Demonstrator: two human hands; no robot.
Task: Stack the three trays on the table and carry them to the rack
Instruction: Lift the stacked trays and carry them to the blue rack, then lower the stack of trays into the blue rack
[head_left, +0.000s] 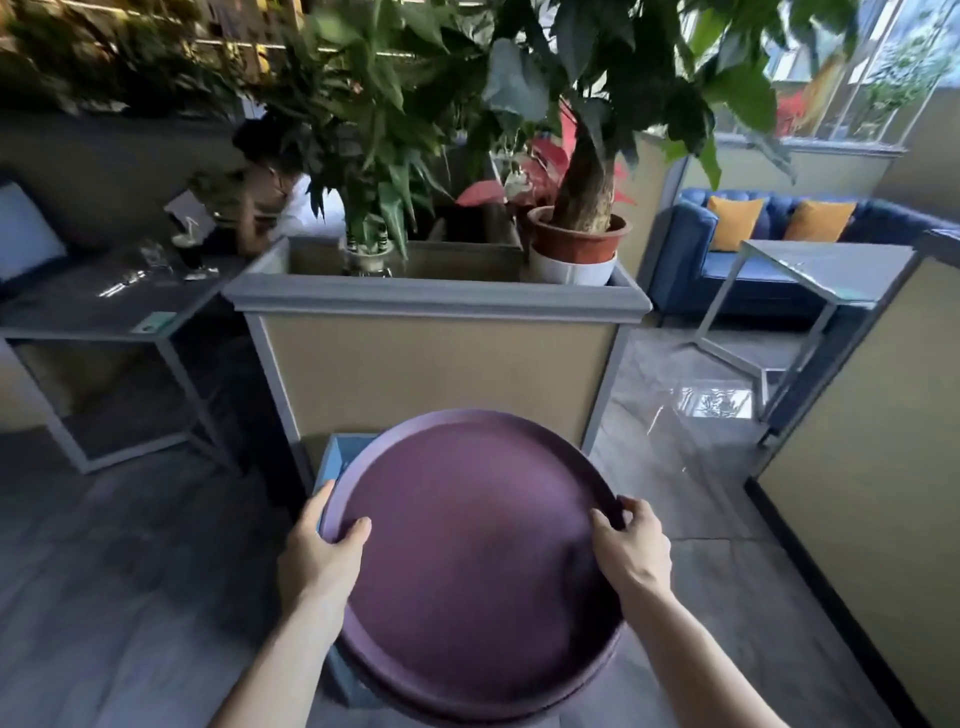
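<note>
A round dark purple tray (475, 561) lies on top of a stack held level in front of me, above the floor. A light blue rectangular tray (332, 462) shows beneath it at the left, with another blue corner low at the left. My left hand (319, 551) grips the stack's left rim, thumb on top of the purple tray. At the right rim my right hand (631, 545) curls its fingers over the edge. Whether a third tray sits in the stack, I cannot tell.
Straight ahead stands a tall planter box (436, 301) with potted plants. A grey table (104, 312) with glassware stands at the left, and a person sits behind it. At the right are a glass table (826, 265), a blue sofa (769, 244) and a partition wall (872, 415).
</note>
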